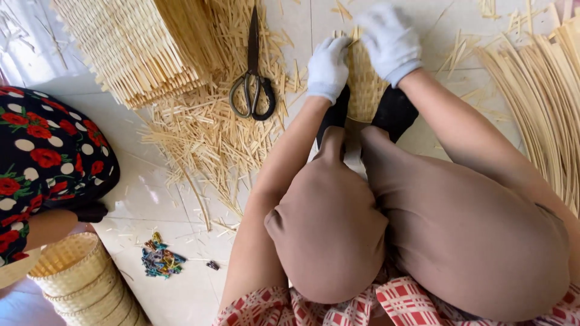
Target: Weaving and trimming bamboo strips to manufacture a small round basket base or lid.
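The small round woven bamboo mat [362,90] is lying on the white tiled floor [151,187], pinned under both black-socked feet [394,111]. The left gloved hand [328,67] is closing its grip on the mat's left rim; the right gloved hand [389,41] is pressing the top edge, grip narrow. Loose pale bamboo offcuts [205,133] and black iron shears [254,78] are lying just beside; a slipping strip could likely spring loose, unravelling the weave.

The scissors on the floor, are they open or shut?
Shut: the scissors lie flat on bamboo scraps, blades together in one dark line, handle loops nearly touching.
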